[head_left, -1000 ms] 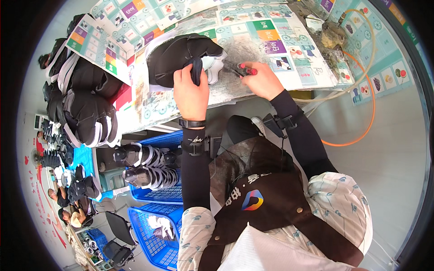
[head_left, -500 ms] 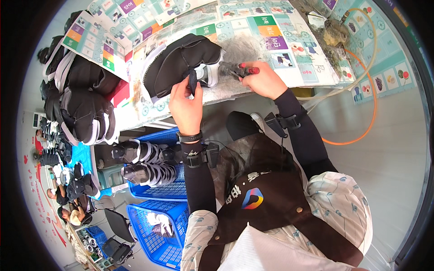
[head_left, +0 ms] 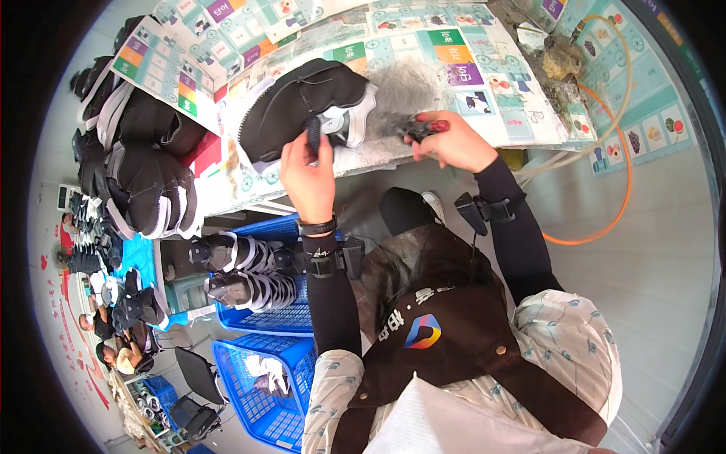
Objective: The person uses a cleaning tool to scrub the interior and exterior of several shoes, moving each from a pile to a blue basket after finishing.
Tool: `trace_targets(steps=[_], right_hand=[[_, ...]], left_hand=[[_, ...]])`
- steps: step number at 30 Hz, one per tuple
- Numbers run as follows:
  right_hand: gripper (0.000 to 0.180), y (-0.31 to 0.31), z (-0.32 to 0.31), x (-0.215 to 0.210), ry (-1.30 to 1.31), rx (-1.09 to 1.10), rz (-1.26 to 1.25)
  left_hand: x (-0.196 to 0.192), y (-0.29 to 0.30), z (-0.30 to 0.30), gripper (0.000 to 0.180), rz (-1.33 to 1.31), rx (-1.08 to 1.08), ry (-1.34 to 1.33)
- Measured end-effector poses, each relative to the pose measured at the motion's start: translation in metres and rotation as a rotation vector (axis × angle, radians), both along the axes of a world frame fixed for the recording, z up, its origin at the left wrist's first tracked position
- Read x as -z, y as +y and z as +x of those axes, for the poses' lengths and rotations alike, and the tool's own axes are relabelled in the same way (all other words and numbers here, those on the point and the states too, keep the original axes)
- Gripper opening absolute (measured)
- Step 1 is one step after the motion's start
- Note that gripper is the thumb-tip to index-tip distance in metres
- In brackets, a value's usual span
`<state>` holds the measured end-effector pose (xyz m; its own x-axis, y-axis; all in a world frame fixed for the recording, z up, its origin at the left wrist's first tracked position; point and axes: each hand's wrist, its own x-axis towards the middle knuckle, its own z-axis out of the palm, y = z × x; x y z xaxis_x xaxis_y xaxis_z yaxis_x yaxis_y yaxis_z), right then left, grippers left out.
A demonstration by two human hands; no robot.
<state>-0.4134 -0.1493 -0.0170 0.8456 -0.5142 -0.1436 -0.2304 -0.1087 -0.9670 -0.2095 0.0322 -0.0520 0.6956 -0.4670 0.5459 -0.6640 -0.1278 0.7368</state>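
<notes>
Black shoe uppers (head_left: 302, 102) with white edging lie on the paper-covered worktable, just beyond my left hand. My left hand (head_left: 306, 178) pinches a small dark ribbed piece (head_left: 314, 135) between thumb and fingers, over the near edge of the uppers. I cannot make out whether that piece is attached to them. To the right, my right hand (head_left: 457, 144) is closed around a dark tool with red handles (head_left: 435, 127). Its dark head points left toward the uppers, apart from them. Blur hides the exact shape of the head.
More black and white uppers (head_left: 140, 189) are stacked at the table's left end. Blue baskets (head_left: 261, 401) stand below, one with nested shoe pieces (head_left: 249, 291). An orange hose (head_left: 628, 189) loops off the table's right side. Dark smudges mark the worktable (head_left: 401, 83).
My right hand has moved to the right with the red-handled tool, farther from the uppers. My left hand has shifted slightly left, and the dark piece in it is tilted differently.
</notes>
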Motion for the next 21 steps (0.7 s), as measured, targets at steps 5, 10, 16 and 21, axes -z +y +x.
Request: trace_targets(steps=[5, 10, 16, 21], right_hand=[[0.037, -0.034, -0.008, 0.03, 0.182, 0.409, -0.811], [0.06, -0.038, -0.005, 0.059, 0.162, 0.626, -1.205], [0.068, 0.065, 0.034, 0.016, -0.362, 0.286, -0.206], [0.045, 0.09, 0.048, 0.0, -0.415, 0.41, -0.398]], left_hand=[[-0.039, 0.048, 0.032, 0.021, -0.094, -0.26, -0.083], [-0.039, 0.081, 0.021, 0.024, -0.315, -0.086, 0.44], [-0.02, 0.1, -0.009, 0.056, -0.481, -0.273, 0.684], [-0.013, 0.114, -0.013, 0.041, -0.602, 0.031, 0.698]])
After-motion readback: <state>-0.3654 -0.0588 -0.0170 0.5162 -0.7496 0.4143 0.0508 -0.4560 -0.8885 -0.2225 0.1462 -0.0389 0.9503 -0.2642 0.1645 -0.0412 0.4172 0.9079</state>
